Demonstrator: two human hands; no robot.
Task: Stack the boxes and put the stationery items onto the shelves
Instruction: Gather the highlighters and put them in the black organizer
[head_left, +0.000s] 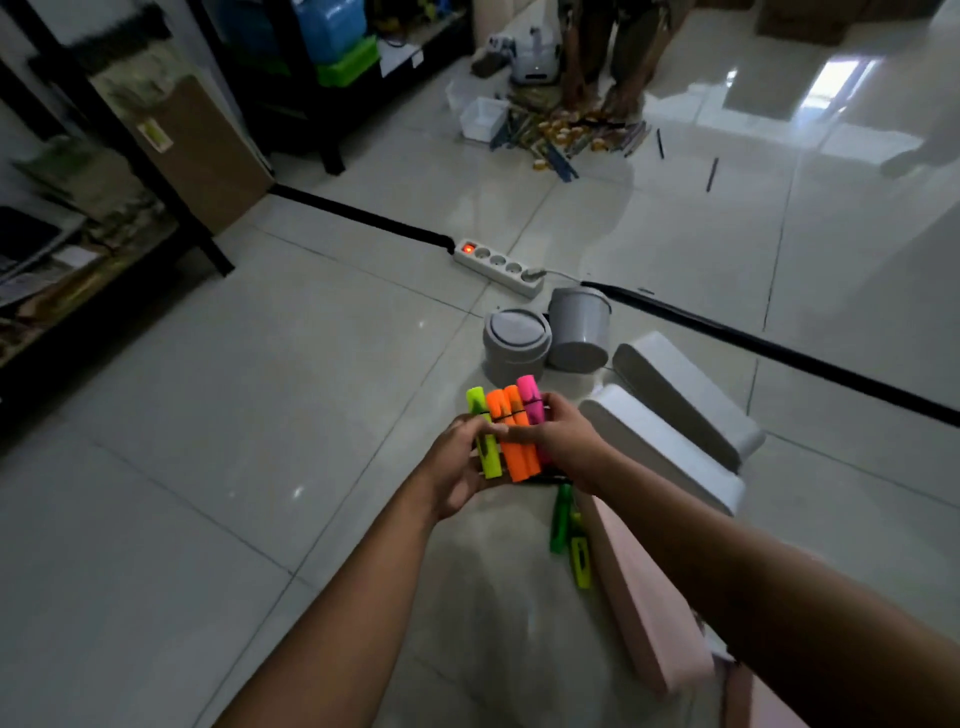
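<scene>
Head view: our left hand (460, 467) and right hand (563, 447) clamp their fingers on a highlighter bundle (511, 436) above the floor. A loose grip could drop them among the strays (569, 535), trays (665, 447) and, farther off, power strip (498, 265).

Dim room, floor (208, 415) glare, blurred edges

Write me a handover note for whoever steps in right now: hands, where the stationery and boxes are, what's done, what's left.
Left hand and right hand together grip a bundle of highlighters above the floor.
Loose highlighters lie on the tiles beside the pink box.
Two white boxes lie unstacked; two grey tubs sit beyond.
Done: bundle picked up.
Left: shelve the bundle on the shelves, gather the loose highlighters, stack the boxes.
</scene>
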